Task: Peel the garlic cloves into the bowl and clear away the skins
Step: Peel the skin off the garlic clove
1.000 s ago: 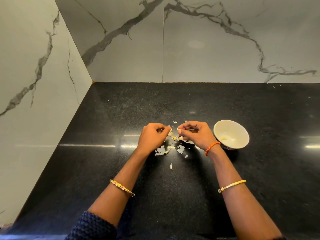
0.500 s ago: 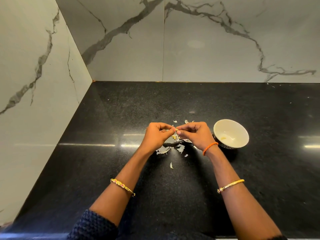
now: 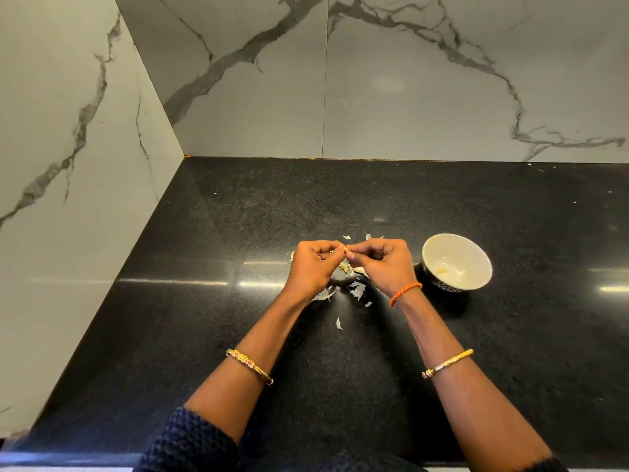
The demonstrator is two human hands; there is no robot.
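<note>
My left hand and my right hand meet fingertip to fingertip above the black counter. Between them they pinch a small garlic clove, mostly hidden by the fingers. Papery white garlic skins lie scattered on the counter under and around both hands, and one loose flake lies nearer to me. A white bowl with a dark patterned outside stands just right of my right hand. A peeled clove lies inside it.
The black speckled counter runs to a marble wall at the left and another at the back, which form a corner at the far left. Its front edge is below my forearms. The counter stretches on to the right of the bowl.
Both hands have drawn closer together and lifted slightly, fingertips now touching at the clove. The bowl and the skins on the counter lie as before.
</note>
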